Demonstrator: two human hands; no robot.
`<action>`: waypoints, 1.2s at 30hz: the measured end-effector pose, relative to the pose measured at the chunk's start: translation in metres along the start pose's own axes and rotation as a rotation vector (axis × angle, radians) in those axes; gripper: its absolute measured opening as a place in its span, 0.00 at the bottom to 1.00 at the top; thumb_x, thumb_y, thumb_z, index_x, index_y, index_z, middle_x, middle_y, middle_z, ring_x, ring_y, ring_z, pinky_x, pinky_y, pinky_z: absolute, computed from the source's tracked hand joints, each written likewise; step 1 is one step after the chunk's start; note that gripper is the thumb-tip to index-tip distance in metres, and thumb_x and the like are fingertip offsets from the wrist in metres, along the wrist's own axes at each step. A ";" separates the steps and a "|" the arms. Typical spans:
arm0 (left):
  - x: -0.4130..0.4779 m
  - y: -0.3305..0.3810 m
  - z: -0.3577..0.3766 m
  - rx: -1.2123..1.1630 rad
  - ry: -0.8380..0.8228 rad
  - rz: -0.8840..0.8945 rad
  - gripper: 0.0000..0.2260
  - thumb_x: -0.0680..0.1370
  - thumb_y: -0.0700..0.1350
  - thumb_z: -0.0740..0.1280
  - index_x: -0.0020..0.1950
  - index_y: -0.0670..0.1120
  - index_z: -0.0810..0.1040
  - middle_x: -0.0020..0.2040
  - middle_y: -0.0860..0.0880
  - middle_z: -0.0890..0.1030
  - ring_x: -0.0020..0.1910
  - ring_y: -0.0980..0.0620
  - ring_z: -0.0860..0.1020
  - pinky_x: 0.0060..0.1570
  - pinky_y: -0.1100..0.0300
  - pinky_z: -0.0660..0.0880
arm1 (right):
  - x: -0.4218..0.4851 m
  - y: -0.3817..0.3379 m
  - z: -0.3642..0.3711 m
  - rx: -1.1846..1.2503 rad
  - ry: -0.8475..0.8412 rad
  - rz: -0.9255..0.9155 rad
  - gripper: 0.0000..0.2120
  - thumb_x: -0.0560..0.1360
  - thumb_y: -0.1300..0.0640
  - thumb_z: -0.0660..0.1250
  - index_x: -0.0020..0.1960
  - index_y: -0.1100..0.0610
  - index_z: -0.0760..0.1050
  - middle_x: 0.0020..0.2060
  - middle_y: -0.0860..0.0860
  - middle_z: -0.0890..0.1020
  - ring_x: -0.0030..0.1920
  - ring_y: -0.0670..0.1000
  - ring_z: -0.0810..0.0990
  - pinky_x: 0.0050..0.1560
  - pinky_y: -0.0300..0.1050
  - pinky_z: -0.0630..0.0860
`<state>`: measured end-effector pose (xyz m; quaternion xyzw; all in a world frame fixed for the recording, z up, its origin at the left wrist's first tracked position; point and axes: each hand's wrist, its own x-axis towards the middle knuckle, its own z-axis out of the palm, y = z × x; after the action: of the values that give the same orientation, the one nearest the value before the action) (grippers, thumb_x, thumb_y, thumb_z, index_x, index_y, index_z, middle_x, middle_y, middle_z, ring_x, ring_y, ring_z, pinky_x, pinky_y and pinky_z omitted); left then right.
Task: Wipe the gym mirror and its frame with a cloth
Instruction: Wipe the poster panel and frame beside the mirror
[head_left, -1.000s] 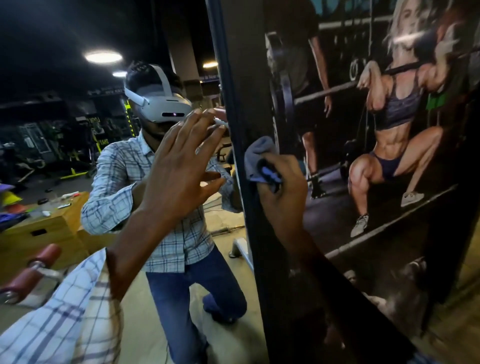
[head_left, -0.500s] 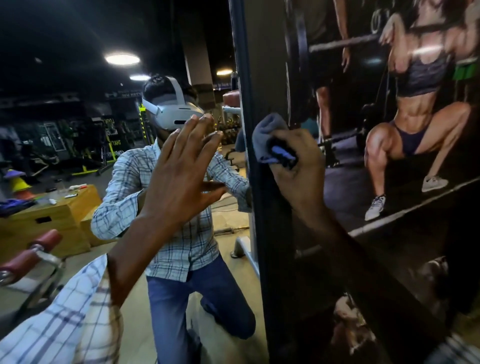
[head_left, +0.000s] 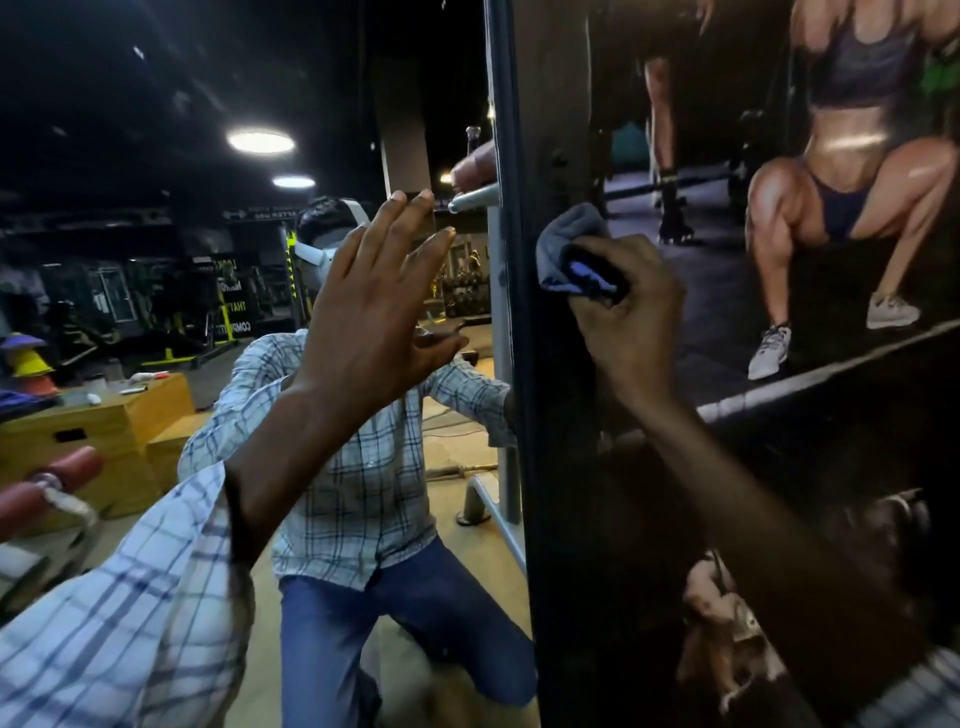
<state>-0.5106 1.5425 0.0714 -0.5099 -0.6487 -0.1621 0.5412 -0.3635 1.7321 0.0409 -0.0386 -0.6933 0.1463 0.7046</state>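
Biggest thing first: the large glass gym mirror (head_left: 130, 234) fills the whole left half of the picture and throws back the dim gym floor. That pane is rigid, slick and breakable. It is fixed in place, so there is nothing to grip, and it wants only flat, even pressure.

Running top to bottom through the centre is the tall dark upright frame (head_left: 556, 519). It looks hard and stiff, with an edge that should steer a wipe nicely. To its right, a glossy printed poster (head_left: 831, 208) of a squatting lifter takes up the upper right.

Now the hands. The left hand (head_left: 374, 312) is at centre-left, fingers straight and fanned wide, palm turned to the glass and holding nothing. I cannot tell whether it is actually touching the pane. The right hand (head_left: 628, 312), just right of centre, is curled tight around the work.

And the smallest item is the soft grey-blue cloth (head_left: 569, 244), bunched into a wad and pressed against the frame, just above and left of those knuckles. It is light, limp stuff that will mould to edges. It handles best bundled in the fist like this, with a padded face outward. A loose corner would likely drag and smear.
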 end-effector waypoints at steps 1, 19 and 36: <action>-0.006 0.002 0.002 -0.007 0.001 -0.001 0.40 0.72 0.60 0.75 0.79 0.45 0.66 0.84 0.41 0.58 0.83 0.42 0.54 0.80 0.46 0.52 | -0.010 -0.001 0.003 -0.005 0.002 0.007 0.20 0.71 0.67 0.75 0.63 0.57 0.81 0.56 0.49 0.79 0.54 0.38 0.78 0.59 0.33 0.76; -0.087 0.034 0.032 -0.031 -0.016 0.004 0.39 0.74 0.58 0.73 0.81 0.45 0.65 0.84 0.41 0.56 0.83 0.40 0.54 0.79 0.43 0.55 | -0.103 0.015 0.003 -0.017 -0.148 -0.077 0.19 0.72 0.63 0.73 0.62 0.57 0.80 0.57 0.50 0.78 0.56 0.43 0.77 0.60 0.36 0.76; -0.190 0.078 0.058 -0.071 -0.087 -0.076 0.39 0.74 0.54 0.77 0.80 0.45 0.66 0.84 0.41 0.53 0.84 0.41 0.51 0.78 0.43 0.55 | -0.223 0.040 -0.016 -0.018 -0.273 -0.013 0.22 0.71 0.67 0.74 0.64 0.57 0.80 0.56 0.52 0.78 0.55 0.46 0.78 0.59 0.39 0.77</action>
<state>-0.4966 1.5277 -0.1404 -0.5105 -0.6842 -0.1832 0.4876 -0.3525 1.7143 -0.1855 -0.0201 -0.7843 0.1393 0.6042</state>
